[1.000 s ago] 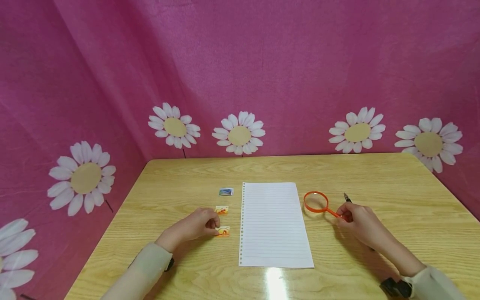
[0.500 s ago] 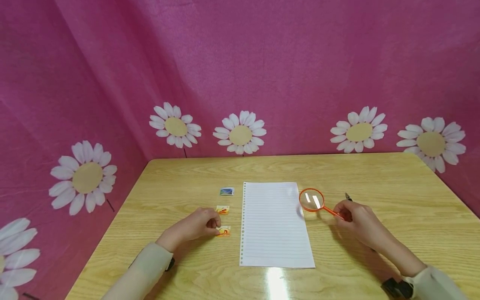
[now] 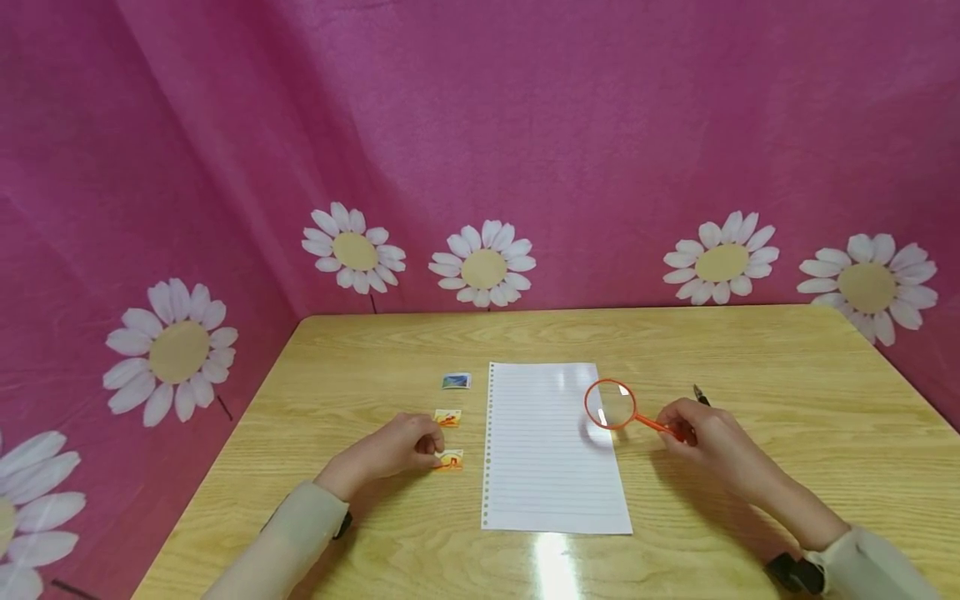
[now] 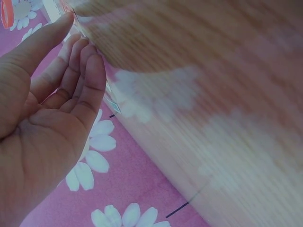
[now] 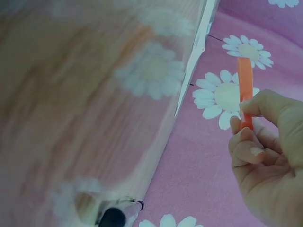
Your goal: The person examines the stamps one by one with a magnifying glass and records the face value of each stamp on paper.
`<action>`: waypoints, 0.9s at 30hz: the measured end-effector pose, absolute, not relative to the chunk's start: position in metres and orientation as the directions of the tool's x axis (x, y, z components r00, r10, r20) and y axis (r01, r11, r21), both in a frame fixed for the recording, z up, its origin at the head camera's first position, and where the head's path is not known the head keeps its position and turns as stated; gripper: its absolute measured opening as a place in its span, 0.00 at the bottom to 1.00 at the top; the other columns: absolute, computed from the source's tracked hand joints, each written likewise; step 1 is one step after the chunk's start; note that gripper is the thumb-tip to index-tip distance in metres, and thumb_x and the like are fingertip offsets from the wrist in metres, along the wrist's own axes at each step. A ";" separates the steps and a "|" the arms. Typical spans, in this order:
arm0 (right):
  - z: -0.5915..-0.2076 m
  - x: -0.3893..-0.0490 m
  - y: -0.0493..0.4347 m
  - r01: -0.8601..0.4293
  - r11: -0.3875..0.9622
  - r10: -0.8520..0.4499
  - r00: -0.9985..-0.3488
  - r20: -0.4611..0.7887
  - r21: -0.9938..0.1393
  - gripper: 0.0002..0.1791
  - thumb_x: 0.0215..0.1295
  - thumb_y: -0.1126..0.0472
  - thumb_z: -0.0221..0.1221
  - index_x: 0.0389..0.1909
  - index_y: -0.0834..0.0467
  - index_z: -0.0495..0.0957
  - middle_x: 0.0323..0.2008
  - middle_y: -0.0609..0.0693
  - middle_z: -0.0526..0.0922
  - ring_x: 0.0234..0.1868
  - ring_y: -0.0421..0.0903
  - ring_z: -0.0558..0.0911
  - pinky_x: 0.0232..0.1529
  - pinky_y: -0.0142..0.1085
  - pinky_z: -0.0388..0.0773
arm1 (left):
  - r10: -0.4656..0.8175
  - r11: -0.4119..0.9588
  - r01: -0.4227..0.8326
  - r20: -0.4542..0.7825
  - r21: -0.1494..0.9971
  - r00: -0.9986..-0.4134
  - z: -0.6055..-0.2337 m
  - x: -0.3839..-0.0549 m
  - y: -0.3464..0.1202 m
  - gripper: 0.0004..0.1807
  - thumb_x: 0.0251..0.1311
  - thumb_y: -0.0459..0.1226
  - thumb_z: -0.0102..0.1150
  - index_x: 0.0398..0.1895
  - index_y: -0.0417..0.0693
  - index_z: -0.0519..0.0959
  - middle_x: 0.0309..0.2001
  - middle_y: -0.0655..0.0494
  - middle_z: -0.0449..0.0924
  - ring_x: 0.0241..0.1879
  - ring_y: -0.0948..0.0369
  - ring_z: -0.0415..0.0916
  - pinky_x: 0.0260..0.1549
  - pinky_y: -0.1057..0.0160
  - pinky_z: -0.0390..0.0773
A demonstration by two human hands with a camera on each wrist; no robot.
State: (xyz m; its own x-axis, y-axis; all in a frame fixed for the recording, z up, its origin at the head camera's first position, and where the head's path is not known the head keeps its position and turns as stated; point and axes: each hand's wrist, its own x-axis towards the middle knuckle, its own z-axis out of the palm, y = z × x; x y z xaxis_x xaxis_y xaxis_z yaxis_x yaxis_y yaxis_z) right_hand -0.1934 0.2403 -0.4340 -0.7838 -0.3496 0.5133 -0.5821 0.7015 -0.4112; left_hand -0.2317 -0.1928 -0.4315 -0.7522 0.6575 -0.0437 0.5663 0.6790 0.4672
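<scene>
The left sleeve [image 3: 273, 546] and right sleeve [image 3: 870, 571] are plain cream; a black wrist camera [image 3: 795, 575] sits beside the right cuff [image 3: 834, 554].

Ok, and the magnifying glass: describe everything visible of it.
The magnifying glass is orange-red and looks plastic, with a thin round rim, a clear lens catching glints, and a slim handle. The right hand pinches the handle between thumb and fingers, hiding its end. It is held above the table, lens end toward the left; in the head view the lens overlaps the right edge of the lined sheet. The right wrist view shows only a narrow orange strip.
</scene>
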 end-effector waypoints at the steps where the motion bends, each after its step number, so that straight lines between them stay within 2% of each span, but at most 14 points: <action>1: -0.434 -0.194 0.240 -0.590 0.697 -0.354 -0.778 0.519 -0.408 0.14 0.46 0.76 0.68 0.29 0.57 0.77 0.23 0.39 0.74 0.25 0.26 0.66 0.22 0.25 0.68 | 0.656 0.679 0.563 -0.045 0.470 -0.754 -0.431 -0.232 -0.193 0.04 0.58 0.34 0.66 0.30 0.46 0.80 0.28 0.58 0.74 0.28 0.68 0.65 0.29 0.73 0.68; 9: -0.437 -0.197 0.234 -0.664 0.662 -0.402 -0.705 0.584 -0.347 0.16 0.42 0.76 0.69 0.29 0.57 0.77 0.24 0.38 0.74 0.26 0.27 0.67 0.24 0.21 0.66 | 0.640 0.691 0.538 -0.064 0.482 -0.766 -0.431 -0.232 -0.194 0.04 0.59 0.34 0.66 0.31 0.45 0.80 0.29 0.57 0.75 0.29 0.68 0.67 0.31 0.73 0.70; 27: -0.438 -0.201 0.221 -0.755 0.577 -0.489 -0.625 0.608 -0.312 0.20 0.40 0.77 0.69 0.31 0.55 0.76 0.24 0.37 0.74 0.27 0.28 0.69 0.26 0.18 0.64 | 0.661 0.666 0.566 -0.035 0.486 -0.749 -0.432 -0.232 -0.196 0.05 0.58 0.34 0.67 0.31 0.44 0.78 0.27 0.57 0.76 0.27 0.73 0.65 0.29 0.74 0.69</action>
